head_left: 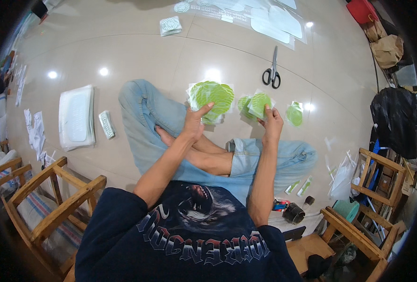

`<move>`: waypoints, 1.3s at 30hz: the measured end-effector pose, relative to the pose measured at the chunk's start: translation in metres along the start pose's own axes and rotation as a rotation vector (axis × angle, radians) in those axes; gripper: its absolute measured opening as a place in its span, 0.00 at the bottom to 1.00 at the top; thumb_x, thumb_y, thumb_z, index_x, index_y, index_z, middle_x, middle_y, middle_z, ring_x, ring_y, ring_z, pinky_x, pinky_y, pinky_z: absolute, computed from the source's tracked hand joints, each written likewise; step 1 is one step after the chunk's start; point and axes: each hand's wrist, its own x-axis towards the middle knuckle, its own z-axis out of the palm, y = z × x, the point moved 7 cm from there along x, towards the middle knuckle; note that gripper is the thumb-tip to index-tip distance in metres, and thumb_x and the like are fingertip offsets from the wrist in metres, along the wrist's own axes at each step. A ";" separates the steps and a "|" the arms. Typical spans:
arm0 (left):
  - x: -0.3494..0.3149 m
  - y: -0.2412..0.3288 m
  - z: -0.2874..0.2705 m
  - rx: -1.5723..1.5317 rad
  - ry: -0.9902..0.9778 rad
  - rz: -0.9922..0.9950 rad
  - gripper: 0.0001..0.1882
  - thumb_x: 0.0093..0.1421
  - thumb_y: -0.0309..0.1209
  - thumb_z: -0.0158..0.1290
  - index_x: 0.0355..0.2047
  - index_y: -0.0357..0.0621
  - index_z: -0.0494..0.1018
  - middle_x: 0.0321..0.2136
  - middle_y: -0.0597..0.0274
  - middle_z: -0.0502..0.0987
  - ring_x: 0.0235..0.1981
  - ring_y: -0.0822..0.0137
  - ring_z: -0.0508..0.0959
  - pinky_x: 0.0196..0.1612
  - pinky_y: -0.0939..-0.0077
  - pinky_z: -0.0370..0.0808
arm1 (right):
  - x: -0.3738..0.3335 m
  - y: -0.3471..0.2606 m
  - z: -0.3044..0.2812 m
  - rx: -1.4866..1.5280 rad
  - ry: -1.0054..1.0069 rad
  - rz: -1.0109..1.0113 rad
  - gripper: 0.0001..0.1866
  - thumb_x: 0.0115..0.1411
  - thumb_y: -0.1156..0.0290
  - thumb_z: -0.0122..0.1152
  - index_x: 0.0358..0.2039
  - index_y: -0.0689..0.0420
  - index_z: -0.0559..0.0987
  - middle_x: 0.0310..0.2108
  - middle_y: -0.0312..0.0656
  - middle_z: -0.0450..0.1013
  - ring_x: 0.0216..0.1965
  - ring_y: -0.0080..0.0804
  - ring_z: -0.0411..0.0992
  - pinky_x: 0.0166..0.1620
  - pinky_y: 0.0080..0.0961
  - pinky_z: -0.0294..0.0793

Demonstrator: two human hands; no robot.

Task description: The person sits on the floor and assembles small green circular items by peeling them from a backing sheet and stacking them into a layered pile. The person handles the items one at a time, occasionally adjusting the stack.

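Note:
I sit cross-legged on a glossy tiled floor. My left hand (pixel 195 121) grips a clear bag of round green pieces (pixel 212 97), held up in front of my knees. My right hand (pixel 272 123) holds a smaller clear packet of green pieces (pixel 256 104) by its lower edge. Another small packet of green pieces (pixel 294 113) lies on the floor just right of my right hand. Black-handled scissors (pixel 272 73) lie on the floor beyond the packets.
A stack of white sheets (pixel 77 116) and a small white bundle (pixel 107 124) lie to my left. Clear plastic sheets (pixel 265 19) lie at the far edge. Wooden chairs (pixel 53 197) stand at both sides near me. Black tape roll (pixel 294 213) sits by my right hip.

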 end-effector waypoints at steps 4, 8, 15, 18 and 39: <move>-0.001 -0.001 0.004 -0.014 -0.030 -0.011 0.22 0.58 0.25 0.60 0.53 0.40 0.71 0.46 0.59 0.78 0.48 0.67 0.77 0.51 0.71 0.74 | -0.003 -0.002 -0.016 -0.449 0.288 -0.271 0.32 0.59 0.58 0.66 0.55 0.68 0.69 0.51 0.51 0.70 0.46 0.37 0.71 0.45 0.30 0.74; 0.000 0.001 0.004 -0.030 -0.047 0.007 0.24 0.58 0.25 0.60 0.54 0.39 0.69 0.47 0.59 0.77 0.48 0.67 0.77 0.50 0.71 0.75 | 0.001 -0.006 0.002 -0.427 0.049 -0.264 0.42 0.56 0.55 0.68 0.61 0.70 0.62 0.58 0.60 0.62 0.56 0.47 0.65 0.54 0.43 0.68; -0.003 0.008 0.008 -0.026 -0.021 -0.007 0.25 0.58 0.25 0.60 0.55 0.38 0.68 0.47 0.58 0.77 0.47 0.66 0.77 0.50 0.70 0.76 | -0.010 -0.001 0.048 -1.025 0.171 0.006 0.63 0.51 0.36 0.65 0.67 0.72 0.46 0.68 0.68 0.45 0.70 0.60 0.45 0.65 0.61 0.50; 0.000 0.005 0.006 -0.067 -0.051 -0.009 0.25 0.58 0.25 0.60 0.55 0.37 0.68 0.47 0.57 0.77 0.47 0.65 0.78 0.50 0.69 0.76 | -0.014 0.010 0.077 -1.123 0.281 -0.026 0.63 0.52 0.39 0.65 0.68 0.72 0.42 0.68 0.68 0.45 0.69 0.62 0.45 0.65 0.60 0.50; -0.001 0.007 0.005 -0.145 -0.060 -0.057 0.25 0.58 0.26 0.60 0.56 0.38 0.68 0.48 0.59 0.77 0.48 0.66 0.77 0.50 0.71 0.75 | -0.003 0.011 0.027 -0.986 0.334 0.250 0.43 0.42 0.52 0.77 0.50 0.67 0.66 0.51 0.58 0.67 0.57 0.56 0.63 0.52 0.59 0.69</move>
